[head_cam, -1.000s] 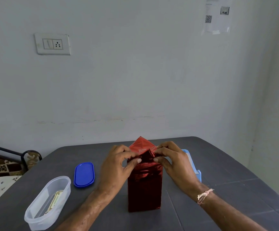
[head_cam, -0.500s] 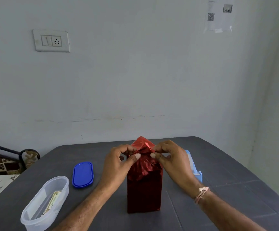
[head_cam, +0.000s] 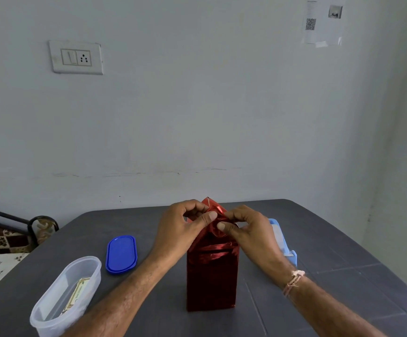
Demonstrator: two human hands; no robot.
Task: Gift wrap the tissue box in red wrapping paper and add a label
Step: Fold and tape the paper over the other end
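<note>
Pinching: the left hand (head_cam: 180, 229) and the right hand (head_cam: 248, 232) each nip the loose top of the shiny red wrapping paper (head_cam: 213, 207) between thumb and curled fingers, the thumbs almost meeting over the middle.
Hand state: both are clamped on the paper; neither is free.
Task's thing: the tall tissue box (head_cam: 211, 283) stands upright on its short end, directly under the hands, near the middle of the dark grey surface (head_cam: 331, 239). The red foil covers it, so the cardboard itself is hidden.
Top end: a pointed flap sticks up behind the fingers. The paper below the thumbs is bunched and wrinkled, not flat.
Step in hand: likely folding the top end shut.
Doing it well: draw the side folds taut against the box edges, crease them sharply, then lay the point down flat. Keep one hand pressing the fold while the other fetches tape.
Risk: foil springs back and tears at tight creases, and a tall box on end may tip if pushed sideways.
Nearby: a light blue plastic tape dispenser (head_cam: 282, 242) lies just behind the right wrist.
Further out: a blue oval plastic lid (head_cam: 121, 254) lies flat to the left. Nearer still stands a clear oval plastic container (head_cam: 41, 324) holding a pale card (head_cam: 78, 291), possibly the label.
Left to do: seal the top and add the label.
</note>
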